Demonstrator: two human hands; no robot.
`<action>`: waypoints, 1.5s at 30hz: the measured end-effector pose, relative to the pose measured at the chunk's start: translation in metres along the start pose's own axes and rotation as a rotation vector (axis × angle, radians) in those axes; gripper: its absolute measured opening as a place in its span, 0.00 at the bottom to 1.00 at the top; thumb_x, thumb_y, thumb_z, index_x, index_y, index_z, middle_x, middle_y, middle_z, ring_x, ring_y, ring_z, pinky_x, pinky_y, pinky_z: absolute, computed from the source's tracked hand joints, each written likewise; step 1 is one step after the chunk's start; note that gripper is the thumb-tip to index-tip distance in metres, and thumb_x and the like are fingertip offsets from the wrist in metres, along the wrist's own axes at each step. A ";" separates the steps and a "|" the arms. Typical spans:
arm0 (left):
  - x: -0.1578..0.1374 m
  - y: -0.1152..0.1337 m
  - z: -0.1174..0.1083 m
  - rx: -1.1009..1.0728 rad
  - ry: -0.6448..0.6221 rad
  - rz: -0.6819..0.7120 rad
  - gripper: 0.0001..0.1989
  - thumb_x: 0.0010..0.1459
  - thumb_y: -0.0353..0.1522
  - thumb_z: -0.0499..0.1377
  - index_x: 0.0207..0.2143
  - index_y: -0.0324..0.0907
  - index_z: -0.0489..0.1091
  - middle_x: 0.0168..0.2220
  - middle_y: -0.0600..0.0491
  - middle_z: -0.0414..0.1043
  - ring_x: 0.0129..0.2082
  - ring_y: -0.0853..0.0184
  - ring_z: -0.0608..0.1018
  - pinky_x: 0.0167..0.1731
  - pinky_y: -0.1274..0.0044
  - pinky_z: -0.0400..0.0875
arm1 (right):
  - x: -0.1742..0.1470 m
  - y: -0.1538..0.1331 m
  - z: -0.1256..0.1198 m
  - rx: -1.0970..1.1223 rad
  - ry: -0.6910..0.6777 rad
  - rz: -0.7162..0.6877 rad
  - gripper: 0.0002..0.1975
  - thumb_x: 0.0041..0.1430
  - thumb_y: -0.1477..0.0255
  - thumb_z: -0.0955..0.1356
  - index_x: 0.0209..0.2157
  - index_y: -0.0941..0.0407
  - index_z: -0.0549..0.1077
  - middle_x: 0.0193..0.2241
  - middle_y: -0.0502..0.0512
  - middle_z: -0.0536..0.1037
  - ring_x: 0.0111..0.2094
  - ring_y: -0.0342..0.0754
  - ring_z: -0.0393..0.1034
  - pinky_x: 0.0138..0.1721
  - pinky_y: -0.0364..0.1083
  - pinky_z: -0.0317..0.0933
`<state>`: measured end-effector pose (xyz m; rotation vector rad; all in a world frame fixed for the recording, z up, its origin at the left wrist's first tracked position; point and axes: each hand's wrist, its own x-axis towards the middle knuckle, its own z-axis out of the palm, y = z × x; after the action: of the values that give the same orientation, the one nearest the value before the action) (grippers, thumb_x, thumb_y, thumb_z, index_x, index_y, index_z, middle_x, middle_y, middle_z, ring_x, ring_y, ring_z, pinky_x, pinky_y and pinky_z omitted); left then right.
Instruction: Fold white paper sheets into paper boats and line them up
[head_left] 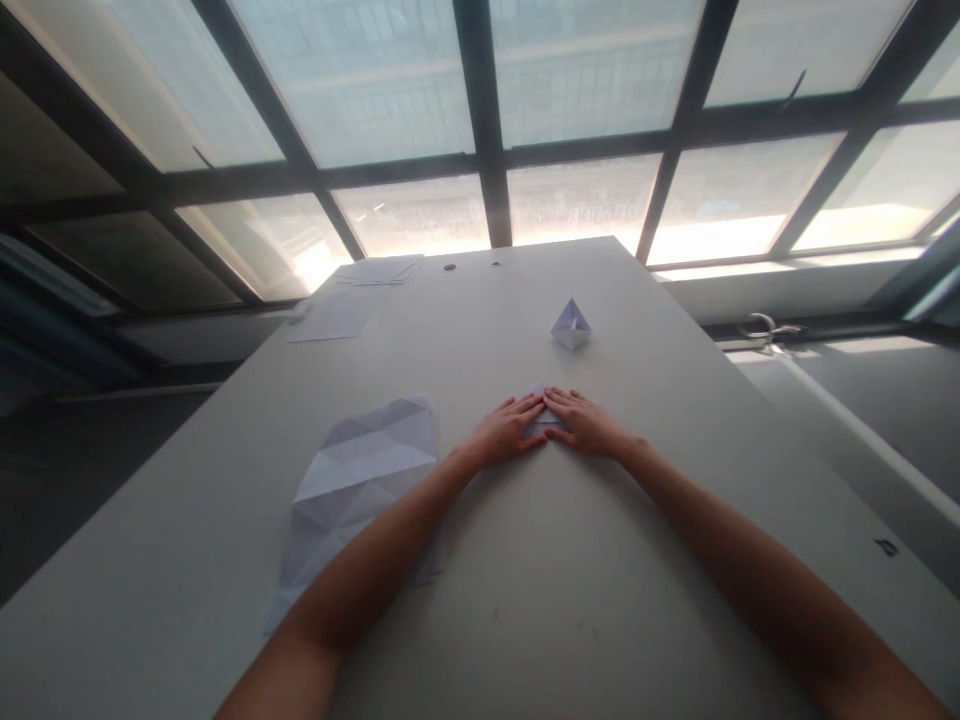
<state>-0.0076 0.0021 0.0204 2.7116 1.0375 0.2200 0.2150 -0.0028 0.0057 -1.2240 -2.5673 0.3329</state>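
A small folded piece of white paper [546, 420] lies flat on the white table, mostly covered by my fingers. My left hand [510, 430] rests flat on its left part, fingers stretched out. From the other side my right hand [581, 422] presses on it, also with fingers extended, and the fingertips of both hands meet over the paper. Just beyond them stands a folded paper boat [571, 325]. A creased, unfolded white sheet [367, 470] lies to the left, partly hidden under my left forearm.
Flat white sheets [334, 315] and a further stack of paper [382, 270] lie at the table's far left. Two small round objects [449, 267] are near the far edge. A dark mark [886, 547] shows at the right edge. Large windows [577, 70] rise behind the table [480, 620].
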 end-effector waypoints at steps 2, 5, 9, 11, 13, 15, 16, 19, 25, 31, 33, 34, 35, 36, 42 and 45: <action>0.000 0.000 0.000 0.003 -0.004 -0.001 0.35 0.66 0.46 0.52 0.70 0.47 0.45 0.71 0.50 0.45 0.70 0.66 0.52 0.68 0.67 0.43 | 0.000 -0.001 -0.001 0.003 0.009 0.005 0.33 0.65 0.62 0.65 0.67 0.59 0.56 0.66 0.66 0.58 0.68 0.56 0.50 0.66 0.58 0.47; -0.001 0.002 -0.001 0.005 0.005 -0.004 0.34 0.66 0.47 0.51 0.70 0.47 0.46 0.71 0.50 0.46 0.69 0.66 0.53 0.67 0.67 0.44 | -0.001 0.000 -0.002 0.019 0.026 -0.017 0.34 0.64 0.62 0.66 0.67 0.60 0.56 0.66 0.66 0.59 0.67 0.55 0.51 0.66 0.57 0.47; 0.000 0.002 -0.002 0.009 0.009 -0.009 0.35 0.65 0.49 0.51 0.69 0.47 0.48 0.70 0.49 0.48 0.69 0.65 0.54 0.67 0.68 0.46 | -0.002 0.004 -0.007 0.056 0.009 -0.083 0.38 0.62 0.57 0.67 0.67 0.58 0.55 0.67 0.64 0.57 0.67 0.56 0.51 0.66 0.58 0.46; 0.000 0.002 -0.002 0.013 0.012 -0.013 0.35 0.65 0.48 0.52 0.69 0.47 0.48 0.70 0.49 0.49 0.69 0.65 0.55 0.67 0.67 0.46 | -0.002 0.005 -0.009 0.063 0.004 -0.086 0.38 0.61 0.57 0.68 0.67 0.58 0.56 0.67 0.64 0.57 0.67 0.56 0.51 0.66 0.58 0.47; 0.000 0.002 -0.001 0.015 0.026 -0.014 0.34 0.65 0.48 0.53 0.69 0.47 0.50 0.69 0.49 0.51 0.68 0.64 0.56 0.67 0.67 0.48 | -0.002 0.005 -0.009 0.066 0.005 -0.077 0.38 0.61 0.58 0.68 0.67 0.57 0.56 0.66 0.64 0.58 0.67 0.56 0.52 0.66 0.59 0.47; -0.001 0.002 -0.001 0.016 0.051 -0.012 0.33 0.65 0.47 0.54 0.68 0.48 0.52 0.68 0.49 0.53 0.67 0.64 0.59 0.66 0.68 0.51 | -0.002 0.005 -0.010 0.070 0.003 -0.072 0.37 0.60 0.58 0.69 0.67 0.56 0.57 0.66 0.64 0.60 0.66 0.57 0.54 0.65 0.59 0.48; -0.001 0.003 -0.001 0.017 0.068 -0.013 0.33 0.64 0.46 0.55 0.67 0.48 0.54 0.68 0.49 0.55 0.66 0.63 0.61 0.65 0.68 0.52 | -0.002 0.004 -0.010 0.072 0.002 -0.071 0.37 0.60 0.58 0.69 0.66 0.56 0.58 0.65 0.64 0.60 0.66 0.57 0.54 0.65 0.59 0.49; -0.001 0.006 -0.002 0.021 0.134 -0.018 0.29 0.63 0.45 0.59 0.64 0.49 0.60 0.65 0.50 0.61 0.63 0.62 0.66 0.63 0.70 0.58 | -0.002 0.002 -0.012 0.067 0.022 -0.062 0.33 0.61 0.61 0.70 0.65 0.53 0.62 0.64 0.62 0.64 0.64 0.56 0.58 0.64 0.58 0.51; -0.001 0.009 -0.003 0.042 0.267 -0.101 0.16 0.62 0.38 0.61 0.52 0.51 0.73 0.52 0.54 0.76 0.52 0.63 0.76 0.53 0.72 0.69 | -0.003 -0.009 -0.015 -0.023 0.073 -0.001 0.17 0.65 0.71 0.66 0.55 0.51 0.73 0.57 0.57 0.73 0.58 0.52 0.67 0.58 0.48 0.59; -0.003 0.007 -0.004 0.091 0.363 -0.251 0.08 0.64 0.36 0.60 0.41 0.49 0.79 0.41 0.52 0.81 0.42 0.63 0.80 0.44 0.74 0.72 | -0.004 -0.019 -0.020 -0.157 0.071 0.098 0.15 0.67 0.75 0.61 0.49 0.51 0.75 0.42 0.56 0.82 0.44 0.50 0.76 0.43 0.45 0.64; -0.004 0.008 -0.005 0.103 0.414 -0.265 0.08 0.64 0.35 0.59 0.41 0.49 0.79 0.40 0.53 0.81 0.42 0.63 0.80 0.43 0.73 0.72 | -0.005 -0.020 -0.021 -0.190 0.095 0.135 0.16 0.66 0.77 0.60 0.49 0.51 0.75 0.40 0.56 0.82 0.41 0.50 0.76 0.41 0.44 0.63; -0.004 0.010 -0.006 0.107 0.443 -0.269 0.08 0.65 0.35 0.59 0.41 0.49 0.78 0.40 0.53 0.81 0.42 0.63 0.80 0.44 0.72 0.72 | -0.005 -0.020 -0.022 -0.197 0.116 0.152 0.16 0.66 0.77 0.60 0.49 0.51 0.75 0.40 0.56 0.82 0.40 0.50 0.76 0.41 0.44 0.63; -0.005 0.011 -0.006 0.110 0.469 -0.273 0.09 0.65 0.35 0.58 0.42 0.49 0.78 0.41 0.53 0.81 0.43 0.63 0.80 0.45 0.72 0.71 | -0.005 -0.020 -0.022 -0.198 0.143 0.166 0.17 0.66 0.77 0.60 0.49 0.51 0.75 0.41 0.56 0.82 0.41 0.50 0.76 0.41 0.45 0.63; -0.005 0.013 -0.007 0.112 0.489 -0.275 0.10 0.66 0.34 0.57 0.44 0.50 0.78 0.43 0.53 0.81 0.44 0.63 0.80 0.46 0.71 0.71 | -0.006 -0.021 -0.022 -0.193 0.173 0.174 0.17 0.67 0.77 0.59 0.50 0.51 0.74 0.42 0.56 0.82 0.42 0.50 0.75 0.42 0.45 0.63; -0.007 0.015 -0.010 0.090 0.469 -0.293 0.22 0.65 0.22 0.48 0.53 0.50 0.73 0.55 0.54 0.74 0.57 0.66 0.74 0.55 0.70 0.67 | -0.007 -0.024 -0.025 -0.178 0.206 0.263 0.21 0.68 0.78 0.56 0.54 0.52 0.71 0.50 0.58 0.78 0.46 0.51 0.75 0.44 0.45 0.64; -0.007 0.012 -0.008 0.105 0.430 -0.312 0.25 0.64 0.21 0.46 0.55 0.49 0.71 0.58 0.54 0.71 0.59 0.66 0.71 0.62 0.67 0.61 | -0.007 -0.023 -0.025 -0.176 0.163 0.298 0.21 0.67 0.78 0.56 0.55 0.51 0.71 0.52 0.58 0.77 0.46 0.53 0.75 0.45 0.47 0.66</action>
<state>-0.0070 -0.0096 0.0312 2.6000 1.6093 0.7323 0.2113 -0.0200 0.0349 -1.6303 -2.3155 0.0614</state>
